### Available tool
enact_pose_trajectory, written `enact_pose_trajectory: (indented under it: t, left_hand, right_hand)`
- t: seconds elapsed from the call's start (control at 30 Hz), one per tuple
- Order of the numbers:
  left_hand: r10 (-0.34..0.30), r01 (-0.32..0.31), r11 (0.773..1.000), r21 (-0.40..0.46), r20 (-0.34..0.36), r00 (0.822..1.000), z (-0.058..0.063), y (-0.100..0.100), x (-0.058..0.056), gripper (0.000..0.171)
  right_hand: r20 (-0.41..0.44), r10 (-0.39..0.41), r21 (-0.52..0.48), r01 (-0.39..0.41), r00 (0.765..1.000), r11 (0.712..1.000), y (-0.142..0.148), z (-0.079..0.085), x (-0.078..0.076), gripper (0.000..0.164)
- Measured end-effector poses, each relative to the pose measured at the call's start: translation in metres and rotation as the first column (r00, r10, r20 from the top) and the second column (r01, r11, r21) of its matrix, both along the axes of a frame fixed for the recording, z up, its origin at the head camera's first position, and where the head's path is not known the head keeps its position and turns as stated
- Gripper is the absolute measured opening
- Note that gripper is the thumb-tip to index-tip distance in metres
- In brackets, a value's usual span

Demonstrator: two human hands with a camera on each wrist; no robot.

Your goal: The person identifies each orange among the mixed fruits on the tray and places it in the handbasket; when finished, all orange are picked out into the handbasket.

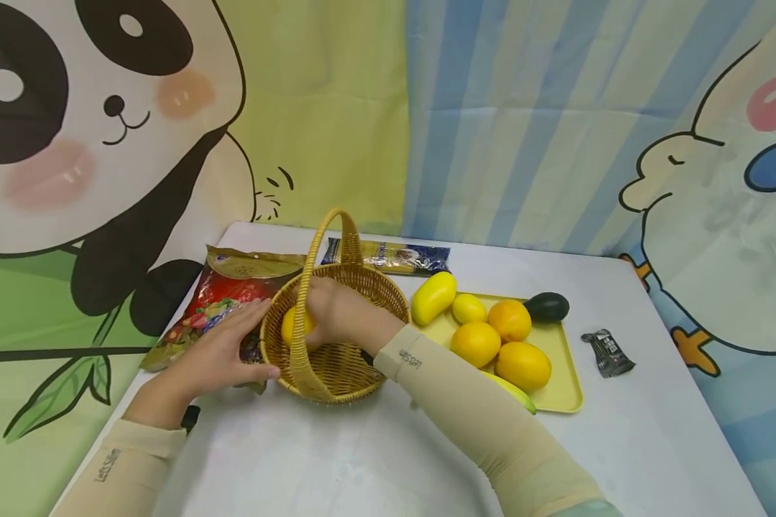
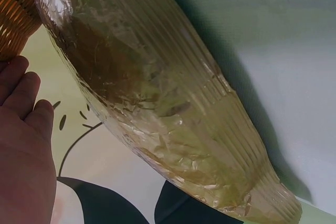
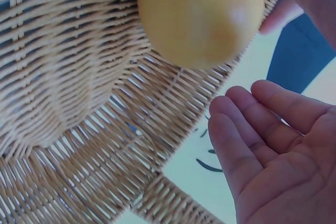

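A wicker basket (image 1: 343,373) with a tall arched handle (image 1: 307,373) stands on the white table. My right hand (image 1: 343,312) reaches into it from the right. Low against its left wall lies an orange (image 1: 289,327); in the right wrist view, this orange (image 3: 202,19) sits apart from my spread fingers (image 3: 231,150), with the palm facing the camera. Outside the left rim, my left hand (image 1: 226,352) has extended fingers; its fingertips (image 2: 18,66) meet the basket wall (image 2: 16,22). Beneath and behind that hand lies a shiny red-and-gold food bag (image 1: 233,287).
Right of the basket, a yellow tray (image 1: 569,395) bears a mango (image 1: 433,298), a lemon (image 1: 468,309), several oranges (image 1: 475,345), a banana (image 1: 516,393) and an avocado (image 1: 547,307). A blue pasta packet (image 1: 394,257) lies behind the basket. Far right is a small black packet (image 1: 608,352).
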State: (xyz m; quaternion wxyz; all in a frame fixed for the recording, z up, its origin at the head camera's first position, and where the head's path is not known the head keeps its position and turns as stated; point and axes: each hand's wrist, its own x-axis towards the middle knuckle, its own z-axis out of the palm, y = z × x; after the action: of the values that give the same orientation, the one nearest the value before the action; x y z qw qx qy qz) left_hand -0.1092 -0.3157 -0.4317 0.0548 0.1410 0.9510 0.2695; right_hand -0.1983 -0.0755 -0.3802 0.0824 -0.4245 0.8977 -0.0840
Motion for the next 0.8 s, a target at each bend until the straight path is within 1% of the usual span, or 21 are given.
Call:
enact_pose_trajectory:
  t: [0.07,0.17,0.27,0.33,0.43,0.63,0.8]
  left_hand:
    - [-0.004,0.004,1.000,0.000,-0.002,1.000,-0.001,0.000,-0.001,0.120]
    - [-0.001,0.001,1.000,-0.005,0.004,1.000,-0.002,0.001,-0.001,0.121]
    - [0.008,-0.008,1.000,-0.009,0.025,1.000,0.000,0.002,-0.001,0.122]
    - [0.017,-0.016,1.000,-0.013,0.040,0.999,0.001,0.002,-0.001,0.123]
    - [0.018,-0.017,1.000,-0.007,0.044,0.999,0.002,0.002,0.000,0.122]
    - [0.008,-0.009,1.000,0.015,0.029,1.000,0.000,0.001,0.000,0.121]
    - [0.001,-0.001,1.000,0.023,0.026,1.000,0.000,0.001,-0.001,0.121]
  right_hand:
    - [-0.029,0.004,-0.017,-0.004,1.000,1.000,0.005,0.004,0.001,0.077]
    - [-0.074,0.011,-0.042,-0.014,0.997,0.999,0.013,0.010,0.002,0.069]
    - [-0.062,-0.018,-0.058,0.014,0.998,0.998,0.022,0.020,0.003,0.079]
    - [-0.028,-0.050,-0.068,0.048,0.998,0.997,0.030,0.026,0.004,0.089]
    - [0.014,-0.098,-0.084,0.098,0.995,0.992,0.041,0.034,0.006,0.103]
    - [0.023,-0.125,-0.176,0.127,0.992,0.976,0.067,0.048,0.008,0.102]
    - [0.005,-0.160,-0.198,0.157,0.987,0.968,0.091,0.058,0.009,0.101]
